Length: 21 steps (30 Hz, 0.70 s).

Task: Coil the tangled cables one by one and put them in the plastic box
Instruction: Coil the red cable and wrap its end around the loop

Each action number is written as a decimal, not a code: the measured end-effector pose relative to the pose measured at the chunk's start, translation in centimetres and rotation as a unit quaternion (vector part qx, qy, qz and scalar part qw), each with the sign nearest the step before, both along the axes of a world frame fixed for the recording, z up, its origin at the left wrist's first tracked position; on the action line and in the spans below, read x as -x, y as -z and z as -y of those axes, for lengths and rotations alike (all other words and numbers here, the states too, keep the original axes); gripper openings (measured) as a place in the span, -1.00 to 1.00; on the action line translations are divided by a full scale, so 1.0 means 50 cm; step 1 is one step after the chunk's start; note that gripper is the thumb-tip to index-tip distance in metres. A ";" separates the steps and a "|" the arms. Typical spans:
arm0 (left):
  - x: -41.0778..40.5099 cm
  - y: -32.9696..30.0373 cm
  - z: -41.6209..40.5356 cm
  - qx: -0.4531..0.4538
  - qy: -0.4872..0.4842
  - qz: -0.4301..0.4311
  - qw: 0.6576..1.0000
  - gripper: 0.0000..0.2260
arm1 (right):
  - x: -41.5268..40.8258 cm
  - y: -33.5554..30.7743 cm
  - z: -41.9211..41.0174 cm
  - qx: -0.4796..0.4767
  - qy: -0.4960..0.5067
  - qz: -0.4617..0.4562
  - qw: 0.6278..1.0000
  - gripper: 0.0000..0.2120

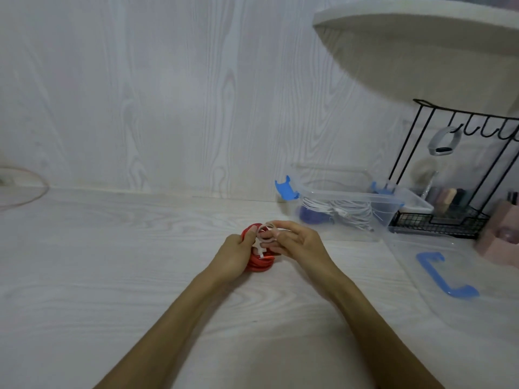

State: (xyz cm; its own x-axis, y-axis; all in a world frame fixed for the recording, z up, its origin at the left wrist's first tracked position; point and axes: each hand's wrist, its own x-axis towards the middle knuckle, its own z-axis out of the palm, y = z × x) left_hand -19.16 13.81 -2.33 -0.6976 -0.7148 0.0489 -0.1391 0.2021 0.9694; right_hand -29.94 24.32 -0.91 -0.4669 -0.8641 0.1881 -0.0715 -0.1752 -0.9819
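A coiled red cable [259, 265] with a white connector lies on the pale wooden table [112, 262] at the centre. My left hand [234, 255] grips the coil from the left, thumb over its top. My right hand [295, 241] pinches a small loop of thin whitish cable [266, 231] just above the red coil. The clear plastic box [393, 202] with blue latches stands to the right at the back, holding white coiled cables [345, 213] and a blue object.
The box's clear lid with a blue handle [446, 276] lies flat at the right. A black wire rack [443, 220] with hooks and a pink holder [502, 237] stand behind it. A white shelf [421, 37] hangs above. A thin cable loop [33, 186] shows at far left.
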 end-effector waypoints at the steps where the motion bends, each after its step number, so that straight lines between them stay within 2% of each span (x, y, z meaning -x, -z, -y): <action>1: 0.000 -0.003 0.000 -0.013 0.004 -0.001 1.000 -0.58 | 0.002 -0.002 -0.001 -0.002 0.010 -0.001 1.000 -0.81; 4: -0.003 -0.013 -0.007 -0.049 0.032 0.004 0.998 -0.56 | 0.006 -0.004 -0.004 -0.004 0.046 -0.031 0.998 -0.83; 8: 0.000 -0.015 -0.008 -0.057 0.035 0.004 0.998 -0.58 | 0.004 -0.006 -0.006 0.003 0.099 -0.162 0.982 -0.84; 9: 0.000 -0.014 -0.009 -0.056 0.038 0.003 0.998 -0.57 | 0.003 -0.005 -0.005 0.012 0.103 -0.170 0.980 -0.84; 17: 0.004 -0.010 -0.015 -0.043 0.052 -0.007 0.998 -0.62 | 0.003 -0.010 -0.010 0.027 0.066 -0.128 0.989 -0.81; 21: -0.004 -0.012 -0.009 -0.006 0.027 -0.011 1.000 -0.54 | 0.002 -0.013 -0.015 -0.004 0.013 -0.128 0.992 -0.82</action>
State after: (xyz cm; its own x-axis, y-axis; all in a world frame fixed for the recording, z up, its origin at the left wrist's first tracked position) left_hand -18.93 14.23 -1.75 -0.7344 -0.6764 0.0564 -0.1059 0.1963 0.9748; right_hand -30.02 25.07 -0.24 -0.4275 -0.8543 0.2956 -0.3223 -0.1615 -0.9328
